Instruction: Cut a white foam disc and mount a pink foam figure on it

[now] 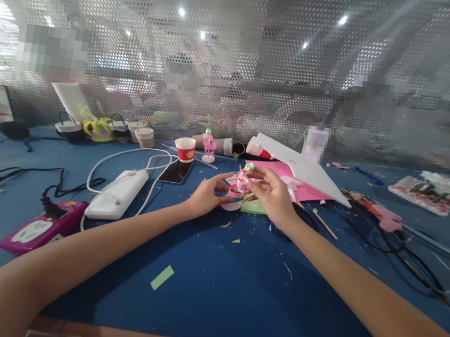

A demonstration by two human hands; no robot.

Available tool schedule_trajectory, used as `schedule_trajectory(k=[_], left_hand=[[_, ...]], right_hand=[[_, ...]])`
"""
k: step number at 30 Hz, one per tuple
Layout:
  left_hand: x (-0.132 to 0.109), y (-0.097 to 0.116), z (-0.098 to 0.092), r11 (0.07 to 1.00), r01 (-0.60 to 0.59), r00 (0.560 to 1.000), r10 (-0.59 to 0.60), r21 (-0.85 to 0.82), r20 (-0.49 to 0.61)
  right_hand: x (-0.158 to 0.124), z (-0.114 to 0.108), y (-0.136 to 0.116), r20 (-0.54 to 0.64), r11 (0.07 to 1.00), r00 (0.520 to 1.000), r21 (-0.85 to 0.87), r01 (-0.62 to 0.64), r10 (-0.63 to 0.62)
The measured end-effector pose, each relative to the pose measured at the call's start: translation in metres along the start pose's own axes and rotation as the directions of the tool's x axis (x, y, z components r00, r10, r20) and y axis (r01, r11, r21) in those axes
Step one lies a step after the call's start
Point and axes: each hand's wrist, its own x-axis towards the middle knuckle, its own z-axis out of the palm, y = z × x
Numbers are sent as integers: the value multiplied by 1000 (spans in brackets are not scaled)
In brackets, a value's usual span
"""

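Observation:
Between my two hands is a small pink spiral paper craft (241, 183) with a green piece on top and a round pale base. My left hand (209, 195) has its fingers closed around the craft's lower left side near the base. At the upper right side, my right hand (273, 197) pinches the spiral close to the green top. Some of the fingertips and the craft's far side are hidden. Just behind the hands lie a green paper piece (254, 207) and a bright pink sheet (312, 191). A similar pink craft (209, 148) stands farther back.
A red paper cup (186, 150) stands by a dark phone (177, 171). On the left are a white cabled power strip or adapter (117, 197) and a purple box (42, 227). A white board (300, 161) leans at back; a pink glue gun (389, 218) with black cable lies right.

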Motion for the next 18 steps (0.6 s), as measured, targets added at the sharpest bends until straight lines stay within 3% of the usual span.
schedule_trajectory(k=[5, 7, 9, 11, 12, 14, 16, 18], left_hand=[[5, -2, -1, 997, 10, 996, -17, -81, -84], [8, -6, -6, 989, 36, 993, -53, -144, -109], [11, -8, -12, 975, 69, 986, -99, -209, -138], [13, -11, -19, 961, 93, 975, -140, -259, -170], [14, -12, -22, 955, 103, 970, -158, -279, -183], [14, -15, -27, 941, 130, 961, -197, -314, -193], [14, -18, -29, 930, 153, 956, -225, -334, -190], [14, -22, -29, 927, 163, 957, -232, -336, -175]], right_hand=[[-1, 3, 0, 35, 1000, 999, 28, 5, -6], [-2, 2, 4, -9, 999, 999, -20, 42, -42], [-3, 0, 8, -132, 980, 982, -165, 112, -134], [-6, -1, 11, -214, 896, 929, -397, 199, -302], [-9, -1, 13, -193, 824, 901, -510, 247, -390], [-16, 2, 13, -25, 663, 868, -657, 359, -496], [-24, 8, 13, 192, 554, 854, -689, 468, -483], [-31, 14, 13, 346, 515, 842, -674, 530, -414]])
